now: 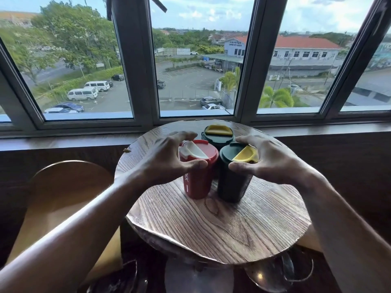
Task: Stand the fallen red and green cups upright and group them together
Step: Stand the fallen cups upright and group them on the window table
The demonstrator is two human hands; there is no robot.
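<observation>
Both arms reach in: left hand cupped half-open around red cup, right hand likewise around green cup

The red cup, with a white flap on its lid, stands upright. Just right of it, nearly touching, stands a dark green cup with a yellow flap. Behind both stands a second green cup, also yellow-flapped.

This looks like a café or lounge seating nook on an upper floor — a small round wood-grain table set against a wide window at twelve o'clock, overlooking a car park and roofs. Lidded takeaway-style cups stand on it — a curved wooden chair sits at nine o'clock.
</observation>
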